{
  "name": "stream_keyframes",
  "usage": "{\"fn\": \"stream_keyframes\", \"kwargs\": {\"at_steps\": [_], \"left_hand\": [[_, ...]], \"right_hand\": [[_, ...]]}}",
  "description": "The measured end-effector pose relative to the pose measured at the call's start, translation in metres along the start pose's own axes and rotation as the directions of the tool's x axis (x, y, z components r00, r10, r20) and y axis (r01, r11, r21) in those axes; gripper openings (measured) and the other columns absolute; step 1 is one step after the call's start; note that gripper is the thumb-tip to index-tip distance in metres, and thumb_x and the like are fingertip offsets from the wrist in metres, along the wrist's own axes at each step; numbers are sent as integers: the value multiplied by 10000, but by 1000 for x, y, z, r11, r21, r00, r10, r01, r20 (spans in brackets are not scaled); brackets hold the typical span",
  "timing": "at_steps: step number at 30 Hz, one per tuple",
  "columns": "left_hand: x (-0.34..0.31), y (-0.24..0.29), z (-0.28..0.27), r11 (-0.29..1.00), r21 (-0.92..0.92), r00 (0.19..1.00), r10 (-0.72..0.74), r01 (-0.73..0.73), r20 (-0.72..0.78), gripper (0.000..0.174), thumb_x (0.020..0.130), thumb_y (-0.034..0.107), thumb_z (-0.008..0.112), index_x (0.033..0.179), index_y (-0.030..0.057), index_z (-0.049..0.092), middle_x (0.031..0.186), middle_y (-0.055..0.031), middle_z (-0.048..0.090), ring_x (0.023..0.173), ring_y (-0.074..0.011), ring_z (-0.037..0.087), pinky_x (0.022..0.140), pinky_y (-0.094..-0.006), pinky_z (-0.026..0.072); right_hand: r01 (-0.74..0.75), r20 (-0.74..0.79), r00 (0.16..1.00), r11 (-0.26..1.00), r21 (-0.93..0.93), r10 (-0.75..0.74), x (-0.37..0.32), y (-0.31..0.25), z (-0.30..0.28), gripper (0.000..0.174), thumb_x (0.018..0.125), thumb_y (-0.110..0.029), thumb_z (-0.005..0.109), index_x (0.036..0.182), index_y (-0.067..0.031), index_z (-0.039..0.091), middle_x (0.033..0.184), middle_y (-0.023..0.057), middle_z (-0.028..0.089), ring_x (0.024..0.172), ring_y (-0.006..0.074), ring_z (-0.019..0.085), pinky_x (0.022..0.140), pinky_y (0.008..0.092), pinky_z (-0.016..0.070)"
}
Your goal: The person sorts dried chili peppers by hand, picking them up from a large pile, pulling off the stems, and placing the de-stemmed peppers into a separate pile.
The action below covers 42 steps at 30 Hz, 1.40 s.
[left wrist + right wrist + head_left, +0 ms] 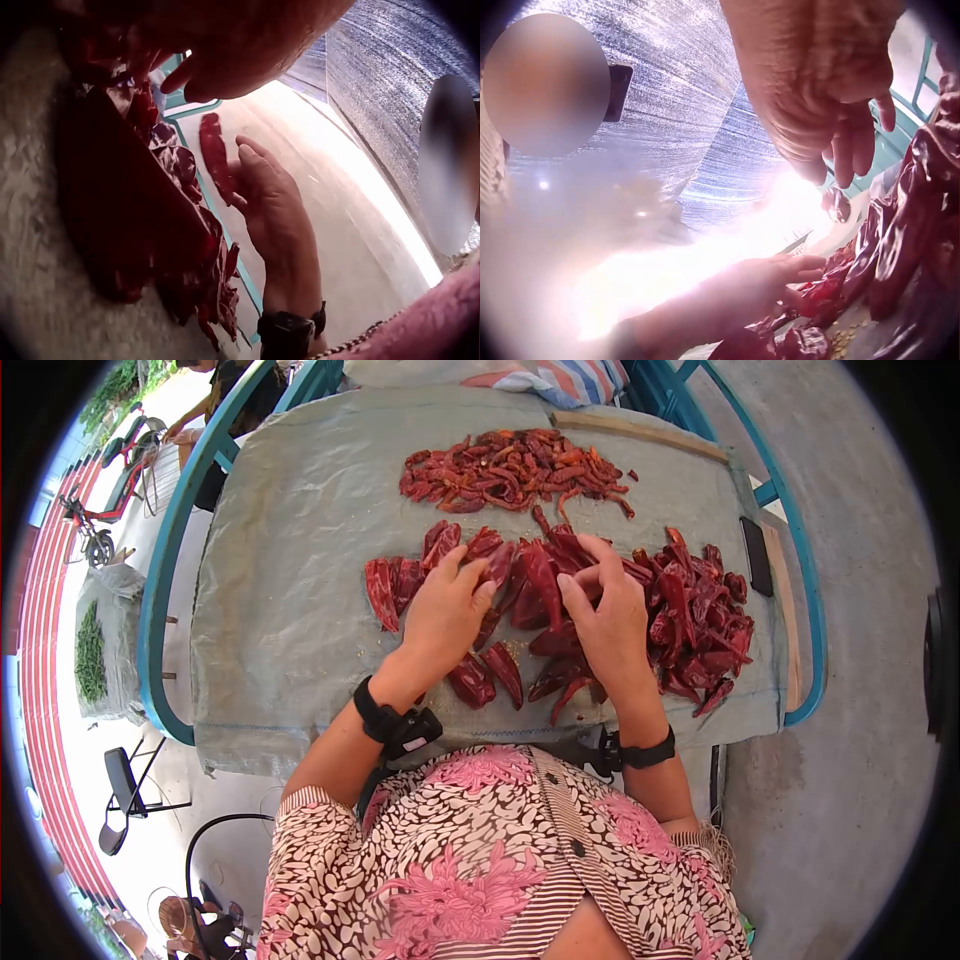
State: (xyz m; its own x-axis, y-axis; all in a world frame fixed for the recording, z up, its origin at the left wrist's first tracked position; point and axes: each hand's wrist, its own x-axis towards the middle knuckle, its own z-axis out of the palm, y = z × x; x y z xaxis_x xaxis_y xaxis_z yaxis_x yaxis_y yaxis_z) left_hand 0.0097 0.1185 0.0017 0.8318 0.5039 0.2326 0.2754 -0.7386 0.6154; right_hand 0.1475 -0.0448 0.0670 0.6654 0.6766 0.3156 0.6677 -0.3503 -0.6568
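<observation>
The only container I see is a grey sack (pixel 118 588) on the ground, well off to the left of my left hand (pixel 445 618). It is open at the top and holds something green (pixel 90 655), too small to tell what. Everything else lies loose on the grey cloth (pixel 290 560) that covers the tabletop (pixel 163 590). Under and between my 2 hands is a spread of dried red chilies (pixel 520 600). A short row (pixel 395 582) of flattened ones sits just left of my left fingers. A thick heap (pixel 700 615) is just right of my right hand (pixel 605 615), and a separate pile (pixel 510 468) lies well beyond my fingertips. A dark phone (pixel 757 555) rests past the heap, farther right of my right hand.

My left hand lies palm down, fingers straight and a little spread, pressing on the chilies beneath it. Its grip is loose and holds nothing. My right hand is bent at the knuckles, fingers curled toward the thumb. Its grip is closed on 1 chili (pixel 214 154), pinched at the fingertips and standing nearly upright in the left wrist view. That chili is just right of my left thumb, and the 2 hands are near each other but not touching. Each wrist wears a black strap (pixel 385 720).
</observation>
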Motion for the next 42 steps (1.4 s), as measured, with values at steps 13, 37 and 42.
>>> {"fn": "stream_keyframes", "kwargs": {"at_steps": [13, 37, 42], "left_hand": [[2, 10, -8, 995, -96, 1000, -21, 23, 20, 369, 1018, 210, 595, 1348, 46, 593, 1481, -165, 468, 1004, -338, 677, 840, -433, 556], [8, 14, -44, 956, -206, 958, -243, 209, -155, 356, 861, 117, 771, 1202, 75, 676, 959, -70, 715, 782, -147, 662, 708, -315, 535], [-6, 38, -44, 864, -473, 985, -142, 172, 98, 368, 854, 41, 772, 1207, 39, 668, 947, -53, 683, 736, -99, 615, 662, -271, 525]], "right_hand": [[106, 59, 993, 994, -11, -105, -16, 10, 5, 452, 898, -64, 683, 1340, -108, 598, 928, 18, 693, 866, 198, 650, 1059, 425, 380], [113, 51, 991, 986, 121, -120, -11, -6, 16, 449, 874, -41, 705, 1309, -124, 631, 1135, 79, 674, 985, 253, 665, 999, 407, 446], [322, 60, 943, 942, 89, -328, -3, -2, 19, 436, 839, -38, 738, 1257, -139, 666, 1251, 109, 615, 1025, 303, 657, 954, 428, 489]]}}
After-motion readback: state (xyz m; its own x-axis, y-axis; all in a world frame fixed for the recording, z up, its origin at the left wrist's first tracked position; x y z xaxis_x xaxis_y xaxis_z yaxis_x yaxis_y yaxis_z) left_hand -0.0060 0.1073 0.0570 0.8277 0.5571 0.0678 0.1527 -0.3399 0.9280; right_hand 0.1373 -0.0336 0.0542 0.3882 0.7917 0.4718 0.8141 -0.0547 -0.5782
